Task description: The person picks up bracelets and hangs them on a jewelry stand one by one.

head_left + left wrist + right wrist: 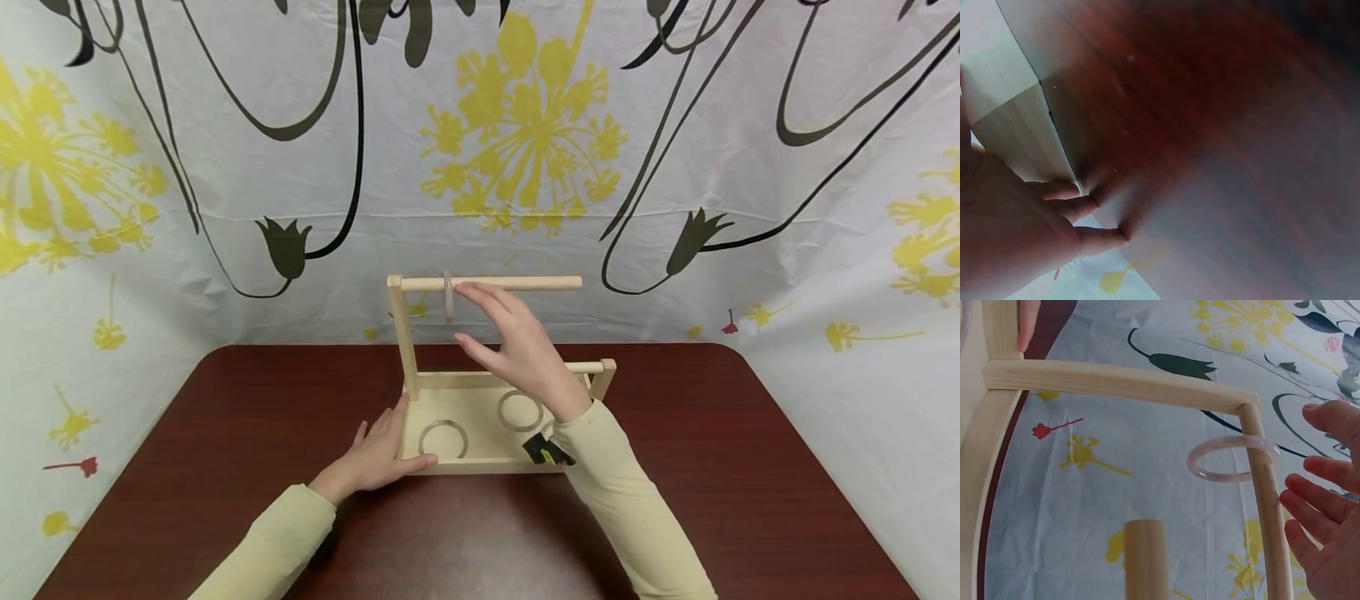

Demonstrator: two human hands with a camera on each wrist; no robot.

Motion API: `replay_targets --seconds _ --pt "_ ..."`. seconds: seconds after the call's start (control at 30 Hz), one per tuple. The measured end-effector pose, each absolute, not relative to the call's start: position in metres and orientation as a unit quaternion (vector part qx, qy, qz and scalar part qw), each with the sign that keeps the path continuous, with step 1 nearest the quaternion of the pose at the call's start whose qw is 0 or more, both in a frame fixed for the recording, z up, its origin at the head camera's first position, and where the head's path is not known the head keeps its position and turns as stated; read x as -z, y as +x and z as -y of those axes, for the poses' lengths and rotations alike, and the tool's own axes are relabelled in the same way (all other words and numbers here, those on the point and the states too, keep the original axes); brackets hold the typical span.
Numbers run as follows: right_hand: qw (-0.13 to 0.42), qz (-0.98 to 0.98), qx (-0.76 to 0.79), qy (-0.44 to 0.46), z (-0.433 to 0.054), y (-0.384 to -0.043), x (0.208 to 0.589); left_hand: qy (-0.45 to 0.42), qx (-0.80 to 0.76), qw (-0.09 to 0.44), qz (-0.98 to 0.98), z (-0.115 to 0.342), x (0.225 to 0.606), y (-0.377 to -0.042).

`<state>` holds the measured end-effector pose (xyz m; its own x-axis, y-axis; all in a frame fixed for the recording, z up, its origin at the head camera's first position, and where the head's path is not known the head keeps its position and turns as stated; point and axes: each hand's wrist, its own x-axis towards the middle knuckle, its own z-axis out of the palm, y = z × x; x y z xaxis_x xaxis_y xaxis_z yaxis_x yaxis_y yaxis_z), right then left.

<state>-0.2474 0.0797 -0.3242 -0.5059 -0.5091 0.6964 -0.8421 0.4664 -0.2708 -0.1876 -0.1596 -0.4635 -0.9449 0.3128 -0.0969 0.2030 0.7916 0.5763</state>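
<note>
A pale, glossy ring [1222,477] hangs round the upper wooden dowel [540,283] of a stand, not far from its upright post [406,342]. My right hand [521,346] is beside that ring with fingers extended and thumb apart; the right wrist view shows a gap between hand and ring. At the stand's left end, my left hand [375,454] rests against the wooden base [487,468], fingers along its side and thumb over the front edge. Inside the base lie a left ring [422,437] and a right ring [520,429], the latter near my right forearm.
A shorter post [602,379] at the base's right end carries a lower dowel [585,367], partly hidden by my right hand. The stand sits on a dark red-brown table [262,417]. Behind it hangs a white cloth [510,250] printed with flowers.
</note>
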Motion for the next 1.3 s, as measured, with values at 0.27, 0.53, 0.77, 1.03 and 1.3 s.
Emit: replay_targets --seconds 0.27,0.53,0.77,1.03,1.3 --pt "0.252 0.797 -0.347 0.425 -0.083 -0.236 0.339 0.135 -0.291 0.1 -0.942 0.16 0.464 -0.189" --pt "0.235 0.79 -0.359 0.438 -0.084 -0.231 0.356 0.137 -0.29 0.101 -0.942 0.16 0.464 -0.19" --pt "0.193 0.787 -0.376 0.449 -0.081 -0.224 0.373 0.137 -0.285 0.105 -0.943 0.16 0.466 -0.191" --pt "0.149 0.807 -0.361 0.443 -0.078 -0.218 0.393 0.136 -0.284 0.101 -0.944 0.159 0.465 -0.19" --pt "0.122 0.817 -0.345 0.445 -0.082 -0.218 0.409 0.135 -0.284 0.103 -0.944 0.159 0.462 -0.188"
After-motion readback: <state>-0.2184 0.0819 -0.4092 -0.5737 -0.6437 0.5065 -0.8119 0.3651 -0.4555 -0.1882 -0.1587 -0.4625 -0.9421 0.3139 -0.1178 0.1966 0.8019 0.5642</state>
